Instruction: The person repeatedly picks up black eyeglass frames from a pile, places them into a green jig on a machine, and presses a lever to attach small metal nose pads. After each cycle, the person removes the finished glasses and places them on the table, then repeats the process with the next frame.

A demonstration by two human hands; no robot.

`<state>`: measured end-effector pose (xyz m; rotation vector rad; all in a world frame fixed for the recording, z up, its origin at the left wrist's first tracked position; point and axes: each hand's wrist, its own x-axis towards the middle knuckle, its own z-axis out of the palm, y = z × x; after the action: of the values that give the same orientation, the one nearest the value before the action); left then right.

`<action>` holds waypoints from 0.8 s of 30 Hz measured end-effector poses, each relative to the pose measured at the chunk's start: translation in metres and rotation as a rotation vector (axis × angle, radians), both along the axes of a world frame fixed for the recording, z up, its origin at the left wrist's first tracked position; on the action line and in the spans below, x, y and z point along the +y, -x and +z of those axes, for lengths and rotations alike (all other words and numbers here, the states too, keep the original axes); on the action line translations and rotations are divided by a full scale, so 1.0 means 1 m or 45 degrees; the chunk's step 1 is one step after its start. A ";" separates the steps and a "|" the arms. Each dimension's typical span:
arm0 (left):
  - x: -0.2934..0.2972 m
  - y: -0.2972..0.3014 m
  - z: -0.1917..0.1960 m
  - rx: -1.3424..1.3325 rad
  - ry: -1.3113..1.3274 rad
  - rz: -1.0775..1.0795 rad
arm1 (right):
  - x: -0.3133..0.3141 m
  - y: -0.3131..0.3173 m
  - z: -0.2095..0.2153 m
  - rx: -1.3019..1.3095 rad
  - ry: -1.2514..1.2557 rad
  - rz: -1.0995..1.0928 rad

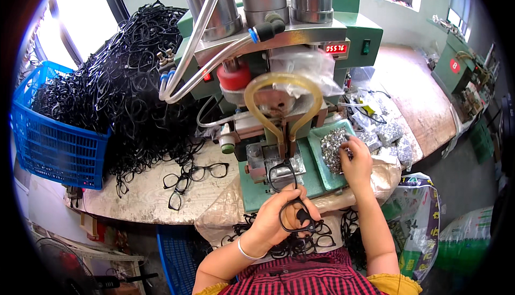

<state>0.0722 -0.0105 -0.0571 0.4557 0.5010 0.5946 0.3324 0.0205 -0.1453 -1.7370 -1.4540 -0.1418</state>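
Observation:
My left hand (279,214) is closed around a black eyeglass frame (282,177). The frame is turned on end, one rim up against the front of the green press and the other below my fingers. My right hand (358,163) reaches over the right edge of a green tray (328,179). Its fingers are curled together at a heap of small shiny metal parts (331,147); whatever is between the fingertips is too small to make out. Just beyond the held frame stands the press head (281,147), with a bent yellowish tube (252,93) looped in front.
A blue crate (59,139) and a large pile of black eyeglass frames (129,80) fill the left. Several loose frames (198,172) lie on the bench. Bags of metal parts (389,133) sit right of the tray. More frames (300,245) lie near my lap.

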 end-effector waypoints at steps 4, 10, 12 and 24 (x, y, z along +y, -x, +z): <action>0.004 0.000 0.001 0.078 -0.096 -0.071 | 0.039 -0.016 -0.009 -0.230 0.033 -0.002; -0.020 0.069 -0.029 0.230 -0.384 -0.092 | 0.009 0.016 -0.008 -0.022 0.047 0.029; -0.030 0.098 -0.033 0.453 -0.478 0.238 | -0.005 0.016 -0.011 0.024 -0.173 -0.044; 0.102 0.170 -0.074 2.708 -2.027 0.693 | 0.018 0.035 0.010 0.982 -0.320 0.101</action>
<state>-0.0982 0.0911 -0.1307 2.6138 2.2011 0.7383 0.2976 0.0388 -0.1350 -1.3049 -0.8810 0.3428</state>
